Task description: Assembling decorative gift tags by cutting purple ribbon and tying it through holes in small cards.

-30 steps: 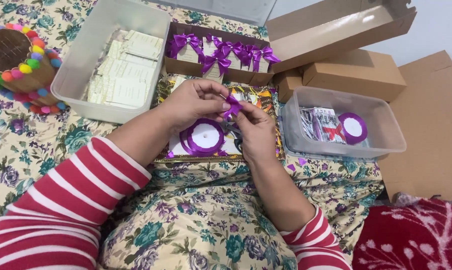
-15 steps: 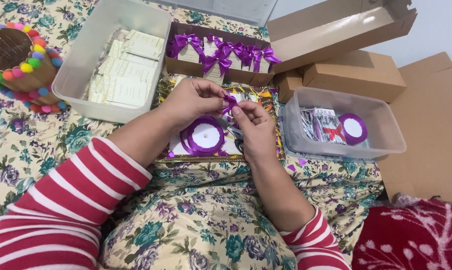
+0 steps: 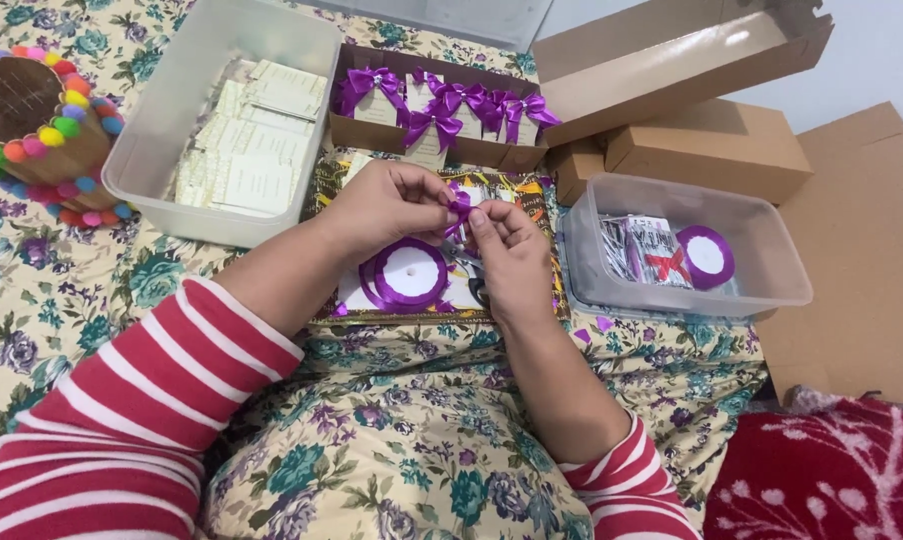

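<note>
The left hand (image 3: 387,205) and right hand (image 3: 507,250) pinch a small purple ribbon (image 3: 460,208) tight between fingertips to shape it, just above the ribbon roll (image 3: 410,272) at six o'clock.

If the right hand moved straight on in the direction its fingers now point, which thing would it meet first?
The right hand points up and left, so it would most likely meet the small purple ribbon piece pinched between both hands, then the left hand. Depth is unclear, but they already seem to touch.
</note>
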